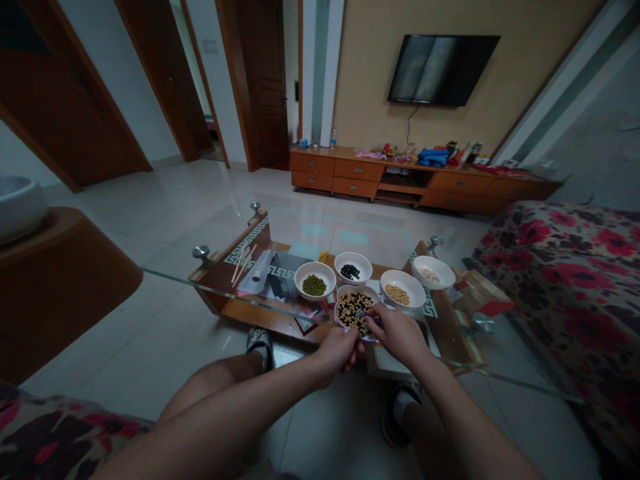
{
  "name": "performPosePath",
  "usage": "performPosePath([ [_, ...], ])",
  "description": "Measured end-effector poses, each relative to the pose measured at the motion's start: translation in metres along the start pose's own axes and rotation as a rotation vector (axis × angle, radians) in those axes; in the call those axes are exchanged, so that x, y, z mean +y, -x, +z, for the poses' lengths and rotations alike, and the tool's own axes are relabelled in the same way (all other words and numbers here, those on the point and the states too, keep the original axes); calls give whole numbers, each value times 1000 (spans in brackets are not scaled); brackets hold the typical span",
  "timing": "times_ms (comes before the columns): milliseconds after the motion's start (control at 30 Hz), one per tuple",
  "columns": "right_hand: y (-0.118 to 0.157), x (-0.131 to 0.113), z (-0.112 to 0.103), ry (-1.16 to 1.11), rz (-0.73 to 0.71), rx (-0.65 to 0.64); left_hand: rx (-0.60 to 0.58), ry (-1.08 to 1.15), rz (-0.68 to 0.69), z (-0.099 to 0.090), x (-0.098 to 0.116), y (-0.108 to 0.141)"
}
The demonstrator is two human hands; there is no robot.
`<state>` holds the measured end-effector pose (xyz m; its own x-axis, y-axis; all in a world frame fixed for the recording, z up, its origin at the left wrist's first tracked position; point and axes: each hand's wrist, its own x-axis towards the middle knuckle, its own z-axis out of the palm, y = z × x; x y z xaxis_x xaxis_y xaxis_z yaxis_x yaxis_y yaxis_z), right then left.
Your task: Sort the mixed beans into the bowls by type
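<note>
White bowl (374,294): my left hand (336,353) pinches rim, right hand (401,335) clamps thin tool (369,317), likely picking through beans (353,309); next needs steady tip.

The single camera sits on the person's head, facing forward and down over the clear glass tabletop (165,275) at about arm's reach.

Television above a cluttered cabinet

A black television (443,70) hangs on a beige wall (365,73), its cord (409,127) dangling. Below, a long wooden cabinet (356,179) holds a plastic bottle (333,139) and blue cloth (433,157). Flowered fabric (567,250) covers the seat at right; a white basin (21,212) sits at far left.
</note>
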<state>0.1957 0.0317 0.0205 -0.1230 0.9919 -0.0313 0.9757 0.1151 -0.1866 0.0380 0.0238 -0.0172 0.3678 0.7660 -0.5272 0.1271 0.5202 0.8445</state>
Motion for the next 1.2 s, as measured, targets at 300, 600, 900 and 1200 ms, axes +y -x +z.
performPosePath([
  [300, 0, 2, 1, 3, -9, 5, 3, -23, 0, 0, 3, 1],
  [600, 0, 1, 0, 12, 3, -7, -4, -22, 9, 0, 3, 2],
  [900, 0, 2, 0, 0, -3, 3, -6, -32, -1, 0, 2, 2],
  [1200, 4, 22, -24, -104, 253, 305, -24, -10, -1, -2, -3, -2],
])
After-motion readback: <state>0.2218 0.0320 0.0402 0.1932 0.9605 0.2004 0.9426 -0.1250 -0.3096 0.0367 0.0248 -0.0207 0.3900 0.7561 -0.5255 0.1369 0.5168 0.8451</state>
